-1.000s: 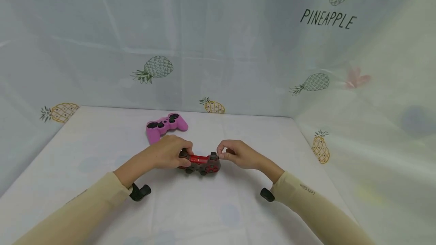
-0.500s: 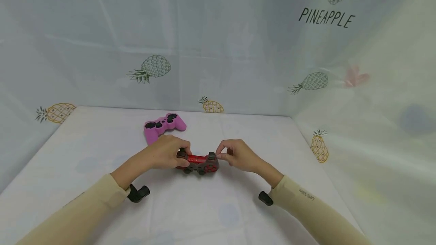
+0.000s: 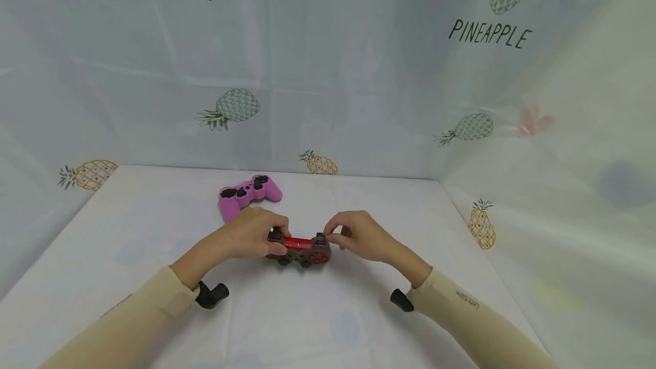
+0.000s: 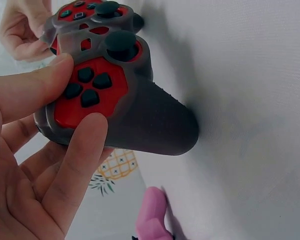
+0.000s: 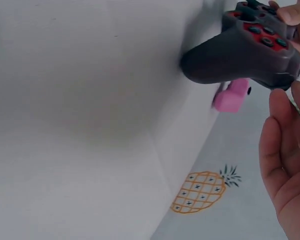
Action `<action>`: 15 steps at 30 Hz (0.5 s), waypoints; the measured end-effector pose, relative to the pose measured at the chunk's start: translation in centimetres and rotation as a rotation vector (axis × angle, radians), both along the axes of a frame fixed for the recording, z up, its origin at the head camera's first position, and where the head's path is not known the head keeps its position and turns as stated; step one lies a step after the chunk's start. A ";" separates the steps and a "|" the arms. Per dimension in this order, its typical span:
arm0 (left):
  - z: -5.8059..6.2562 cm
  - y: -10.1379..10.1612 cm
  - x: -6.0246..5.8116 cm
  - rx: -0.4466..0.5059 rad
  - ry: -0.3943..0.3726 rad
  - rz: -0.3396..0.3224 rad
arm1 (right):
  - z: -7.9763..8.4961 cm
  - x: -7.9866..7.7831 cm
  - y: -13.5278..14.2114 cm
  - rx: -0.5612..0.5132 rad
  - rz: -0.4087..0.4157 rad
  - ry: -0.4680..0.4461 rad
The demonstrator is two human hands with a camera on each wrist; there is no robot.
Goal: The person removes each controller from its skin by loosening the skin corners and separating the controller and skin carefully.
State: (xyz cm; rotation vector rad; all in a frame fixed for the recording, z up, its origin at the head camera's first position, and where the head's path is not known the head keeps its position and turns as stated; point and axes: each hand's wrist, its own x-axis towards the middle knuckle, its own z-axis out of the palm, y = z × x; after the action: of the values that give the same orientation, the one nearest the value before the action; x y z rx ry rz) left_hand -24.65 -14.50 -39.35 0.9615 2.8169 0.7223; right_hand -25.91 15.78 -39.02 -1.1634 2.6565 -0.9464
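A red game controller (image 3: 299, 244) in a smoky translucent silicone cover (image 4: 155, 115) stands near the table's middle, its sticks and buttons facing the person. My left hand (image 3: 250, 233) grips its left end, with the thumb and a finger on the front around the direction buttons (image 4: 89, 86). At the other end, thumb and forefinger of my right hand (image 3: 363, 236) pinch the cover's upper corner; in the right wrist view these fingertips (image 5: 280, 102) meet just under the controller's shoulder. Its back is hidden.
Behind my left hand lies a pink game controller (image 3: 251, 189) with black parts, its lower grip partly covered by the hand. The white table (image 3: 307, 323) ends at a hanging pineapple-print sheet (image 3: 359, 90) at the back and sides.
Both hands keep their places at the controller's two ends. The right fingertips have shifted very slightly left over its corner. The head view tilts a little; the pink controller stays put.
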 end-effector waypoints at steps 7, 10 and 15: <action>0.0 0.0 0.0 0.005 0.004 -0.001 | 1.7 0.2 -0.9 0.089 0.083 0.121; 0.0 0.0 0.1 0.006 0.004 -0.002 | 2.2 0.1 -1.3 0.112 0.114 0.135; 0.0 0.0 0.1 -0.001 -0.001 -0.003 | 2.8 0.2 -2.0 0.147 0.131 0.114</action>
State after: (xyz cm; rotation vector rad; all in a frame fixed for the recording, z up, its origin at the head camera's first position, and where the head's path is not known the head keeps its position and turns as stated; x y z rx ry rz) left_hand -24.56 -14.45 -39.36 0.9651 2.8139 0.7200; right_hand -25.76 13.81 -36.24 -1.3742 2.6436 -0.6715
